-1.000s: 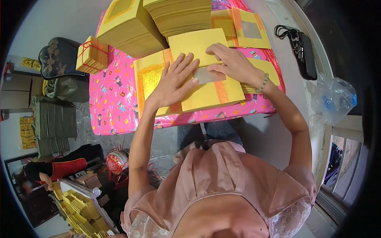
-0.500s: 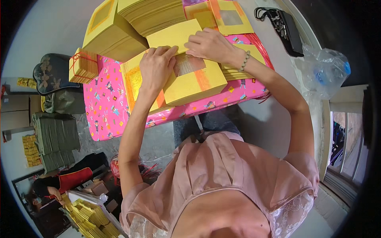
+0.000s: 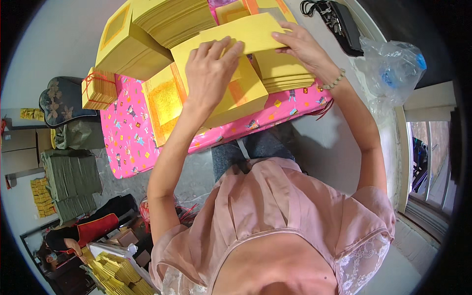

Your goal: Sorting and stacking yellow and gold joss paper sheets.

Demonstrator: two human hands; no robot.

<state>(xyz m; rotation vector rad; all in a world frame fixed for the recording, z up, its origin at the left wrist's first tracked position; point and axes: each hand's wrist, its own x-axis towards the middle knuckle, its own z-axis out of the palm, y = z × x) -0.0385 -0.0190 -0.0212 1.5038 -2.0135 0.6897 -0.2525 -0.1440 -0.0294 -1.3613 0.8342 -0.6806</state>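
Folded up from a stack of joss paper (image 3: 223,110) is a yellow paper sheet (image 3: 258,29), its plain side showing. My left hand (image 3: 211,71) lies over the left part of the fold, fingers bent on the paper; its thumb is hard to make out. At the sheet's right end, my right hand (image 3: 305,49) grips the edge between thumb and fingers. A bead bracelet (image 3: 335,80) circles the right wrist. Left of the stack, more joss paper shows a gold square with an orange border (image 3: 166,101).
Tall paper stacks (image 3: 132,49) stand behind. A red-tied bundle (image 3: 100,88) sits at the left of the pink patterned table (image 3: 132,147). Another paper pile (image 3: 282,71) lies right. Beyond are a black bag (image 3: 339,24) and clear plastic (image 3: 391,73). A person (image 3: 98,230) works lower left.
The sheet has been lifted and folded farther over, hiding its silver patch. My right hand has moved right to the sheet's end. My left hand has shifted right and up along it.
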